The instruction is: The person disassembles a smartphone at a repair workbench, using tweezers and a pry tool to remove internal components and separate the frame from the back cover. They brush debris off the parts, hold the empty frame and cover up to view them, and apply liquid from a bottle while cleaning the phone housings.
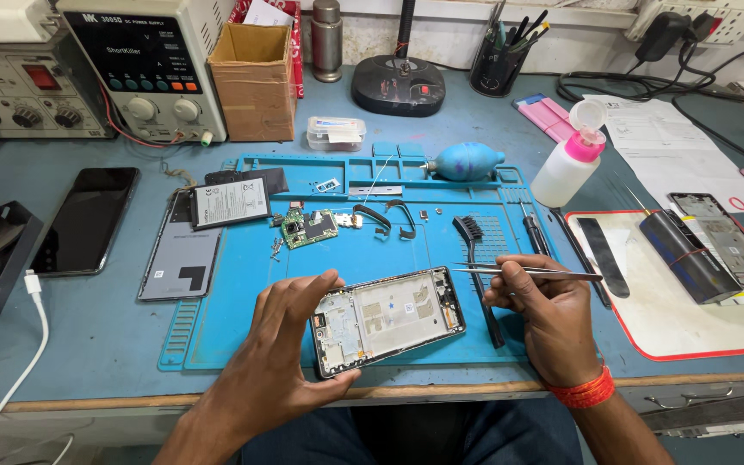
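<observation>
left hand (282,344): fingers wrap the phone frame (387,319), tipping it up off the blue mat (243,319) so its open inside faces up | right hand (544,306): fingers pinch tweezers (523,270), tips aimed at the frame | brush (475,258) lies near on the tabletop (88,327)

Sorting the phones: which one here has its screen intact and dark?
The black phone lying at the left, off the blue mat; the others are opened frames.
</observation>
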{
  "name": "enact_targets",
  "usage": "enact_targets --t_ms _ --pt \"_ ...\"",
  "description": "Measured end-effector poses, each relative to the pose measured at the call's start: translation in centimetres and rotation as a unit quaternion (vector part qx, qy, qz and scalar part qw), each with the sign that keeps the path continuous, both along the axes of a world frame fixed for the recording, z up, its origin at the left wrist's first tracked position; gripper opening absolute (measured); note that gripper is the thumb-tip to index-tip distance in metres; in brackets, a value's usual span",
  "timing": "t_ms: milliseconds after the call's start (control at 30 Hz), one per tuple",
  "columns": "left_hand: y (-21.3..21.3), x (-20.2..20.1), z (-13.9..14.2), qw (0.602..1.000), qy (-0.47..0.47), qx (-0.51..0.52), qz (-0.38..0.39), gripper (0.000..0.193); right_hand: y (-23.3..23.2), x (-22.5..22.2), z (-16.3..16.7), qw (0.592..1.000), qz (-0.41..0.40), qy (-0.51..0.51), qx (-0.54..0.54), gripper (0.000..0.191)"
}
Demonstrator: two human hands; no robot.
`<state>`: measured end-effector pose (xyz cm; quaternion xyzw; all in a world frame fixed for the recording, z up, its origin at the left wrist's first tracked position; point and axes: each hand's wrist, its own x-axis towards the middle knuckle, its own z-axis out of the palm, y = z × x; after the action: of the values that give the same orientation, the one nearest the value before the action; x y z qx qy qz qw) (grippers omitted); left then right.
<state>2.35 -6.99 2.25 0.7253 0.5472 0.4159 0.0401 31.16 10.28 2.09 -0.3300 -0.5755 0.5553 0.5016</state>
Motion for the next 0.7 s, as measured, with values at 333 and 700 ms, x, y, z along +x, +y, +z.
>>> enact_targets --t_ms 333,700 --pt "-0.07 -0.12 0.31 1.000 -0.012 -0.017 -0.005 0.109 0.05 0.01 -0.06 1.000 0.004 0.015 -0.010 0.025" --pt "0.06 -0.28 0.41 0.998 -0.013 -0.053 0.010 0.109 0.18 0.02 -0.39 1.000 0.004 0.018 -0.008 0.025"
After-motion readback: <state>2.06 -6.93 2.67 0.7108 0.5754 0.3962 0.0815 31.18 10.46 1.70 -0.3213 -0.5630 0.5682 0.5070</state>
